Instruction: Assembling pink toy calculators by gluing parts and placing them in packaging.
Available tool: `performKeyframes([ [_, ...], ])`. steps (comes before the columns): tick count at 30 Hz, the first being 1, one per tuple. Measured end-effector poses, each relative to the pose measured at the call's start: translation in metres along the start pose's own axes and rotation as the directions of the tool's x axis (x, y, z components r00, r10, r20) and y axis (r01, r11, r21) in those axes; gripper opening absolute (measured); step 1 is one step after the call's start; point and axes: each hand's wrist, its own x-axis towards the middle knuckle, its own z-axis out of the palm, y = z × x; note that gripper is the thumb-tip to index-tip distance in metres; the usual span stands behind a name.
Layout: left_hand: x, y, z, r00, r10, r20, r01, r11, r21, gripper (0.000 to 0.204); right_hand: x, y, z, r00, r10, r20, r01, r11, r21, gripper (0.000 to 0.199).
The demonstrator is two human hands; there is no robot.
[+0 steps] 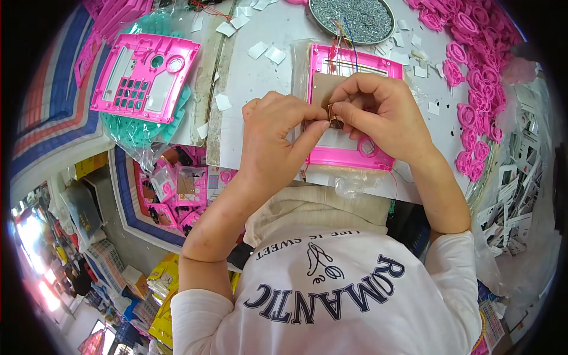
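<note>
The plastic frame [355, 155] under the hands is bright pink, holding a brown board [327, 89] with red, yellow and blue wires [339, 36]. A second pink panel [145, 77] lies on teal plastic parts [127, 127]. The ring-shaped parts [473, 89] heaped at the right are pink. The round tray of screws [353, 18] is silver-grey. The paper squares [258, 49] are white, as is the shirt [331, 296] with navy lettering.

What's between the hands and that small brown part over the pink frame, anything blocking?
Nothing visible. Both hands, left and right, already pinch the small brown part between their fingertips, directly above the pink frame. Loose wires lie at the frame's far edge, clear of the grip.
</note>
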Motion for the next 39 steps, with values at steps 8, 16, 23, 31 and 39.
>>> performKeyframes([
  [8,0.001,0.003,0.003,1.000,-0.015,0.023,0.015,1.000,0.018,0.011,-0.006,0.004,-0.001,1.000,-0.024,0.005,0.024,1.000,-0.009,0.009],
  [16,0.001,0.003,0.013,0.995,-0.101,-0.028,0.093,0.977,-0.191,0.007,-0.009,0.007,0.001,0.994,-0.107,0.004,0.107,0.994,-0.013,0.008],
  [23,0.000,0.003,0.006,0.999,-0.022,-0.048,0.022,1.000,0.006,0.012,-0.011,0.004,0.001,0.997,-0.060,-0.051,0.057,0.997,-0.052,0.009],
  [31,-0.003,0.003,0.009,0.996,0.027,-0.085,-0.023,0.998,0.053,0.014,-0.011,0.002,0.002,0.999,-0.027,-0.027,0.025,0.998,-0.057,0.007],
  [39,-0.003,0.007,0.006,0.998,0.038,-0.045,-0.032,0.992,0.121,0.013,-0.010,0.003,0.005,0.999,-0.025,-0.036,0.025,1.000,0.014,0.008],
])
